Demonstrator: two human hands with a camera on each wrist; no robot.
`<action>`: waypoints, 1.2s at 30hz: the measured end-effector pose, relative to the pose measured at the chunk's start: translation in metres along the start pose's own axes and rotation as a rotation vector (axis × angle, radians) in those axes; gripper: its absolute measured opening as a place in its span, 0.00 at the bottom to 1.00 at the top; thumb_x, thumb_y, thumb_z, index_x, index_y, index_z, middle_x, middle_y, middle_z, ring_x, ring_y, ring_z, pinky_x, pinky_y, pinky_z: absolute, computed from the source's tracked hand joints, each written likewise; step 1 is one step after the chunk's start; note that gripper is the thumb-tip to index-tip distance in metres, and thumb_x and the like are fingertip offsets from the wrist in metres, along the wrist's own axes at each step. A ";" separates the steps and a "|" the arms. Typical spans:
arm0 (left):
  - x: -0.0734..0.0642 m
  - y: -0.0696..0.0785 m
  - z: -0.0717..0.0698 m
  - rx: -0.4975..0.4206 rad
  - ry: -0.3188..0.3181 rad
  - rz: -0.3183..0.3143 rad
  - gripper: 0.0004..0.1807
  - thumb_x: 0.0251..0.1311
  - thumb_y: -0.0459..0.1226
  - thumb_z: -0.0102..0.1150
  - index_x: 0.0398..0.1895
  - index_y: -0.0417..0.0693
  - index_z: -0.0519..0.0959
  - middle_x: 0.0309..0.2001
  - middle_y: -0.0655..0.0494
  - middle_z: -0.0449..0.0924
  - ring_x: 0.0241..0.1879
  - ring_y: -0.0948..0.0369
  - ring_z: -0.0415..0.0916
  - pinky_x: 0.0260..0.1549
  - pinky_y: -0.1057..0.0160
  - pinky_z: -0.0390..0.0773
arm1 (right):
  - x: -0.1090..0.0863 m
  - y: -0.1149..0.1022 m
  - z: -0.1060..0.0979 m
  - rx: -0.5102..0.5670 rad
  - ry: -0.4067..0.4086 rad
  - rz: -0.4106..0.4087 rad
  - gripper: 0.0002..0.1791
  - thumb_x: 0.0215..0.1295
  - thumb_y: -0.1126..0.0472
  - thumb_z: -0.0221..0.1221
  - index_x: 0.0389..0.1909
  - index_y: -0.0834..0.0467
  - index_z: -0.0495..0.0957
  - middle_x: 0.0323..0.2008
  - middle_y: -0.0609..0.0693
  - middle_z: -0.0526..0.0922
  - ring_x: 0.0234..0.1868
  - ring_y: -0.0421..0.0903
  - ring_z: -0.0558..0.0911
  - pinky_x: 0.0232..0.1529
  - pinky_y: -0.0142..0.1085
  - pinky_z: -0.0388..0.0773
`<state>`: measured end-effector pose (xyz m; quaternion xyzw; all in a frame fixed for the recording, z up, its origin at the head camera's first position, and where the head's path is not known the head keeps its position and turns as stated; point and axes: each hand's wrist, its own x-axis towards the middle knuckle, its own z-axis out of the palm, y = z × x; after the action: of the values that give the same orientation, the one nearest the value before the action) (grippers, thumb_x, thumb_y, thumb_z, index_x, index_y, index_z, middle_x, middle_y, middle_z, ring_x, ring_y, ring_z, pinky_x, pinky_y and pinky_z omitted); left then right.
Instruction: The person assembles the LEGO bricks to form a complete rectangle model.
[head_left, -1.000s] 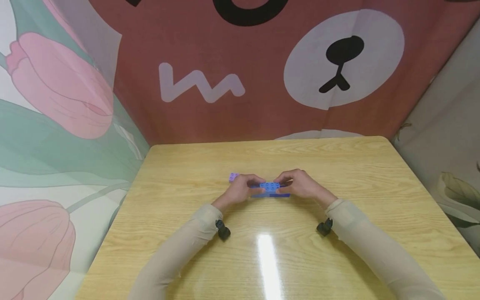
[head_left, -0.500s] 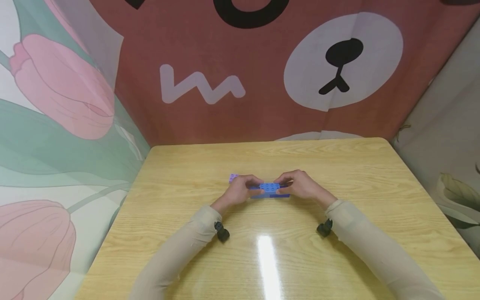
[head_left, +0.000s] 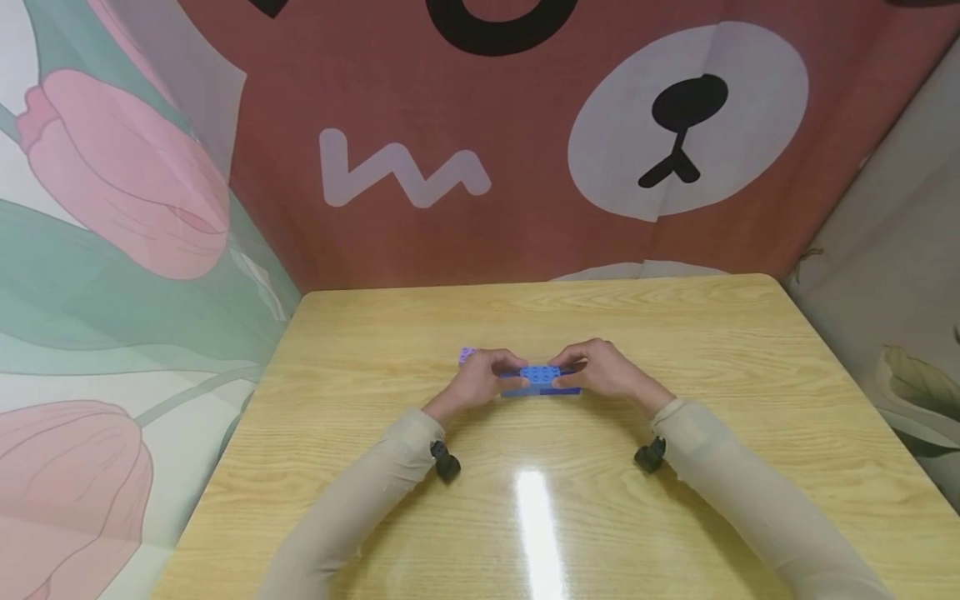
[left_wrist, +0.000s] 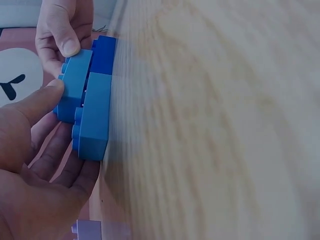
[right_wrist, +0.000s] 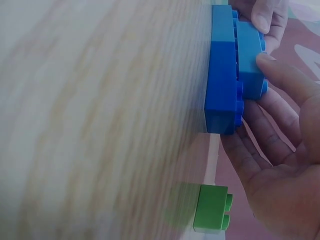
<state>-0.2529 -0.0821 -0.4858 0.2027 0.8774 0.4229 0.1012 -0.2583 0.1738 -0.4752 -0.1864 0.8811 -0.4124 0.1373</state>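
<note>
A medium-blue toy building brick (head_left: pixel 540 374) spans the seam of two bricks standing end to end on the table: a light blue brick (left_wrist: pixel 95 117) at left and a dark blue brick (right_wrist: pixel 221 82) at right. In both wrist views a thin dark gap with studs shows between the upper brick and the lower pair. My left hand (head_left: pixel 478 380) pinches the upper brick's left part between thumb and fingers. From the other end, my right hand (head_left: pixel 606 370) pinches it likewise. Some fingertips lie behind the bricks, partly hidden.
A purple brick (head_left: pixel 467 355) sits just behind my left hand. In the right wrist view a green brick (right_wrist: pixel 211 207) stands beyond the dark blue one; my right hand hides it from the head view. The wooden table (head_left: pixel 405 517) meets a printed cloth (head_left: pixel 420 242) at its back.
</note>
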 end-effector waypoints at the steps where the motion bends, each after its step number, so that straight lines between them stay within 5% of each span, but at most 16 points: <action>1: 0.000 0.000 0.000 -0.007 0.000 0.001 0.18 0.58 0.46 0.70 0.51 0.54 0.85 0.50 0.58 0.87 0.51 0.60 0.83 0.54 0.60 0.81 | 0.000 0.000 0.000 0.000 0.001 -0.002 0.15 0.58 0.53 0.71 0.47 0.47 0.87 0.46 0.46 0.88 0.53 0.48 0.86 0.55 0.45 0.83; 36: 0.000 -0.001 0.002 -0.029 -0.001 -0.020 0.17 0.59 0.44 0.70 0.52 0.54 0.84 0.51 0.57 0.87 0.52 0.59 0.82 0.54 0.61 0.81 | 0.001 0.002 0.002 0.009 -0.001 -0.015 0.14 0.58 0.54 0.72 0.46 0.48 0.86 0.44 0.46 0.88 0.52 0.47 0.85 0.58 0.45 0.82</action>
<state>-0.2520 -0.0814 -0.4877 0.1927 0.8732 0.4343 0.1088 -0.2592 0.1737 -0.4781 -0.1925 0.8777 -0.4174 0.1358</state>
